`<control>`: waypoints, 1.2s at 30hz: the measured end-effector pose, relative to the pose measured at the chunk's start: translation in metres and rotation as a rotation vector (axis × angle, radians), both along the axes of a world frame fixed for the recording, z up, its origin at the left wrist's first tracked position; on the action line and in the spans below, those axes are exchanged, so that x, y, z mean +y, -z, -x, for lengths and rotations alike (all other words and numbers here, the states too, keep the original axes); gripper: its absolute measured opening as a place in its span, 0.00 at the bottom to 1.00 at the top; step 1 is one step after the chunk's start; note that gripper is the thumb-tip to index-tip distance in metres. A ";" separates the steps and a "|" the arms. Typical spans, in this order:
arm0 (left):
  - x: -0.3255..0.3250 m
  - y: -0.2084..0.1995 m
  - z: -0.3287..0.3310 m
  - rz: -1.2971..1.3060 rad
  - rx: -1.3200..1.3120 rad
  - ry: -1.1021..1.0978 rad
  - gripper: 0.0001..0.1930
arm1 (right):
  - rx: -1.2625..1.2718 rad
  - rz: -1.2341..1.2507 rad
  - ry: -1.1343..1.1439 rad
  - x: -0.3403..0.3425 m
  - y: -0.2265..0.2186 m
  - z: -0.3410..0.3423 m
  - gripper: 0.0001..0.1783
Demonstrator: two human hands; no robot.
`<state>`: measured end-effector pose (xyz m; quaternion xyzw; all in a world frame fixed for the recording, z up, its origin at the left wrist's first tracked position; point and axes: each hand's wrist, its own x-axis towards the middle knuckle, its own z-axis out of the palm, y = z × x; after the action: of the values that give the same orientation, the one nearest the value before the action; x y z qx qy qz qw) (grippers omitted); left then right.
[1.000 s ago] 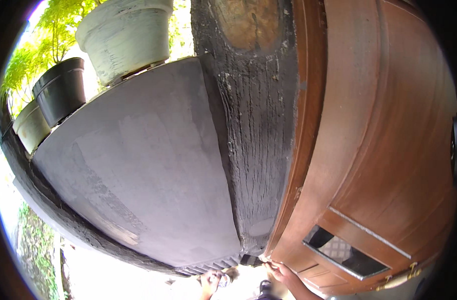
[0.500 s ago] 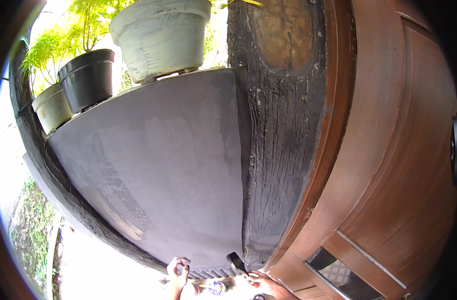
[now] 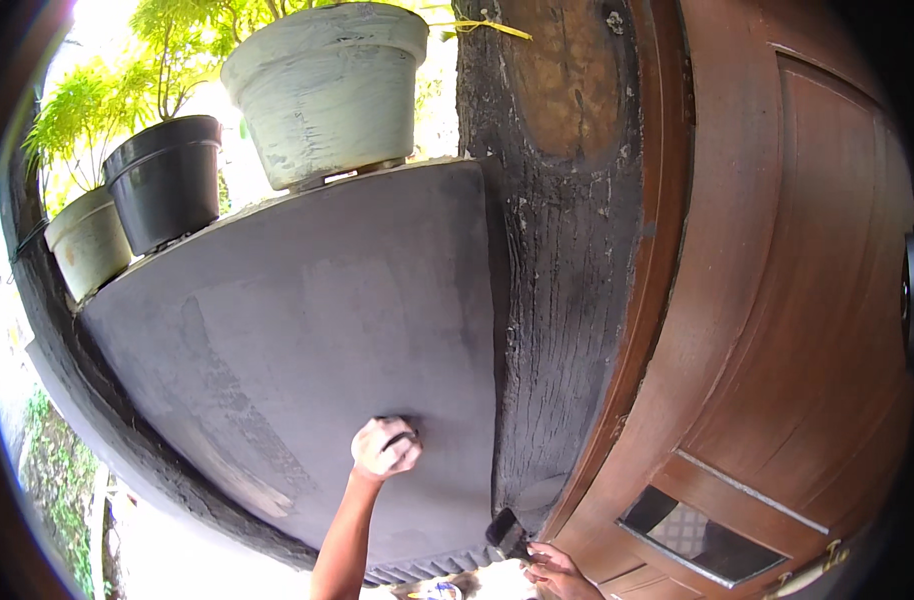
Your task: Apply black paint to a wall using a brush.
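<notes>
My left hand (image 3: 386, 447) is closed against the lower middle of a smooth grey wall panel (image 3: 307, 330). Something dark shows between its fingers, too hidden to name. Low on the right, my right hand (image 3: 552, 570) grips a dark flat paintbrush (image 3: 507, 534). The brush head points up and left, close to the panel's bottom right corner and the foot of a dark, wood-textured post (image 3: 567, 300).
Potted plants line the panel's top: a large whitish pot (image 3: 327, 100), a black pot (image 3: 167, 180) and a smaller pale pot (image 3: 89, 243). A brown wooden door (image 3: 777, 300) stands at right. At the bottom edge sits a blue-and-white container (image 3: 439, 591), partly cut off.
My left hand has risen from the panel's bottom edge onto its surface. My right hand with the paintbrush has shifted slightly right and down. The view has tilted a little upward.
</notes>
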<state>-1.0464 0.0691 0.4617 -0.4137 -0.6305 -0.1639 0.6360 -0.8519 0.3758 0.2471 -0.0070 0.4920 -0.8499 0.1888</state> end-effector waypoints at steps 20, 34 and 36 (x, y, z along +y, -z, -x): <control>-0.003 -0.007 -0.008 0.044 -0.085 -0.005 0.11 | 0.980 -0.410 0.738 -0.013 -0.347 0.114 0.21; -0.008 -0.007 -0.008 0.054 -0.088 -0.030 0.10 | 0.467 -0.180 0.661 -0.059 -0.280 0.162 0.22; -0.012 -0.004 -0.007 0.068 -0.105 -0.049 0.10 | 0.337 -0.185 0.643 -0.057 -0.226 0.151 0.23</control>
<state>-1.0390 0.0574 0.4660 -0.4102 -0.6782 -0.1481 0.5915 -1.0033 0.3187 0.4732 0.0251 0.5681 -0.8045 -0.1714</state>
